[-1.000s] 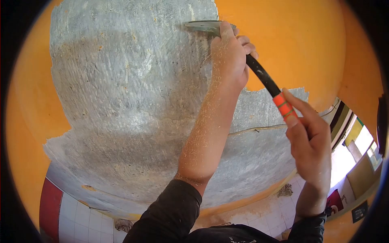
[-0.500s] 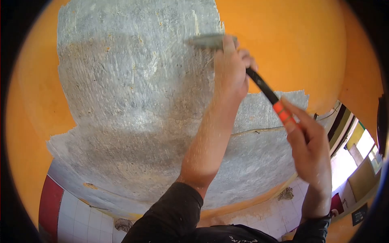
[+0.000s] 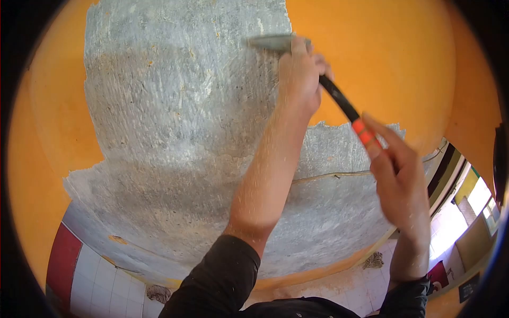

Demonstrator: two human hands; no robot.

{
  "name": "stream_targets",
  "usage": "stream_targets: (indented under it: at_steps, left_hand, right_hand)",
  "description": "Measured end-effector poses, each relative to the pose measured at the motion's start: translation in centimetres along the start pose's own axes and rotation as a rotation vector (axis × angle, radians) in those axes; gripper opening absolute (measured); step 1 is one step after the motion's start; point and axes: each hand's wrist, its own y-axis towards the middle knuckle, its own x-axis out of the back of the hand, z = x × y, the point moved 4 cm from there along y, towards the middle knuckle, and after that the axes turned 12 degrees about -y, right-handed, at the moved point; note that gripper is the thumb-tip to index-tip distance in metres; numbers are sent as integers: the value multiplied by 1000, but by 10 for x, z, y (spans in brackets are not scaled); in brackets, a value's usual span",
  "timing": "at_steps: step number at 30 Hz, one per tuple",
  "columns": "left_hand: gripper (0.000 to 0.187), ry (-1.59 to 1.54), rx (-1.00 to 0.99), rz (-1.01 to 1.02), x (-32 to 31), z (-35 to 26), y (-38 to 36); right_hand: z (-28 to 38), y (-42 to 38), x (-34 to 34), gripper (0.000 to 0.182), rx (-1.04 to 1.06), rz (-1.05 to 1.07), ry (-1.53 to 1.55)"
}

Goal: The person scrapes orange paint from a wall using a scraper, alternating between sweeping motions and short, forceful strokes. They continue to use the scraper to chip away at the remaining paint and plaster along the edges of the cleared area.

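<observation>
- Shows a close downward view of a wall with a large bare grey patch (image 3: 159,111), bordered by orange paint (image 3: 371,63).
- Holds one long-handled bladed tool (image 3: 339,99) in two bare hands, slanting from the grey patch's upper right part down past its ragged right edge.
- Curls the fingers of the left hand (image 3: 300,77) around the tool close to the blade (image 3: 273,43), right by the grey patch's upper right edge.
- Pinches the red grip (image 3: 365,132) between thumb and fingers of the right hand (image 3: 403,196), in front of the grey patch's lower right part.
- Looks, by judgement, like a scraping stroke at the border between grey patch and orange paint; too blurred to tell whether touching with the blade.
- Calls, for any further stroke, for firm pressure near the blade and a steady angle from the red grip.
- Includes a thin cable (image 3: 328,175) across the grey patch's lower right part, and pale floor tiles (image 3: 101,281) below.
</observation>
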Motion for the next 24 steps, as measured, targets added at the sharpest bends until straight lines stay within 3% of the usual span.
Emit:
stream_targets:
  at_steps: [3,5,9,13,18,21,24]
  left_hand:
    - [30,-50,-16,21,-6,-4,9]
    - [31,-35,-19,56,0,1,9]
    - [30,-26,9,-85,5,8,-8]
    - [28,-50,-53,51,-13,-6,13]
    - [28,-92,31,-3,2,4,-2]
    - [28,14,-107,86,-11,-8,7]
    - [26,-39,-82,94,-15,-14,20]
  right_hand:
    - [2,9,9,35,-86,69,26]
    - [2,5,8,34,4,4,13]
    - [-7,-5,-1,37,51,-28,-16]
    - [5,13,15,37,-40,42,26]
    - [0,1,6,36,73,-31,-15]
    - [7,13,14,37,36,20,-50]
    - [9,20,12,37,57,-22,3]
